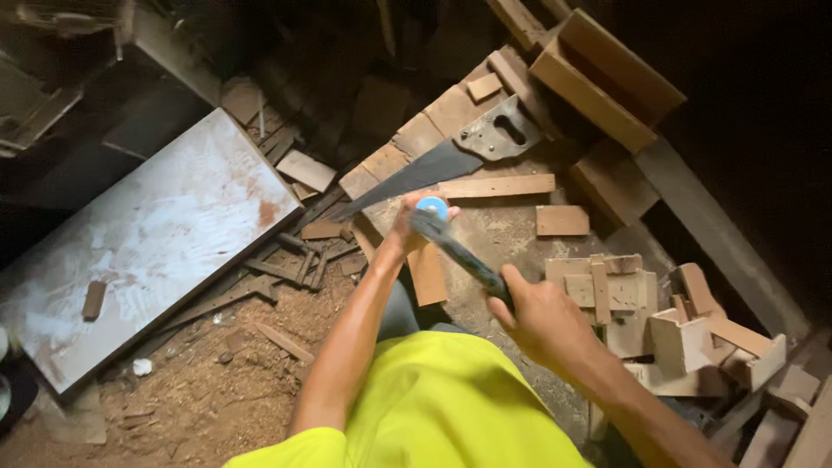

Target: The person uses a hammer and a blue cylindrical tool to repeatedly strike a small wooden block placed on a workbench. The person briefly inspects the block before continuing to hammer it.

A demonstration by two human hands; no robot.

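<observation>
Between my two hands runs a hammer (pixel 455 247) with a dark handle. My right hand (pixel 542 316) has its fingers wrapped tight round the lower end of that handle. My left hand (pixel 407 227) reaches forward to the head end, where a blue disc shows; its fingers sit under the tool, so I cannot tell whether they are clamped or loose. Just below the left hand, a short wooden piece (pixel 426 273) lies on the desk (pixel 511 234), which is dusted with sawdust. Beyond the hammer, a handsaw (pixel 451 156) rests flat on the desk with its blade pointing left, touching a thin wooden strip (pixel 496 185). A small square offcut (pixel 562 220) lies near, to the right. Farther right stand several small wooden boxes (pixel 685 338), already nailed together, and an open box (pixel 598 78) sits at the top. Judged from this, several pieces are sawn and some assembled, while loose strips remain unjoined. Left of the desk, a pale board (pixel 147 243) lies on the floor (pixel 234 381) among scraps and sawdust.
</observation>
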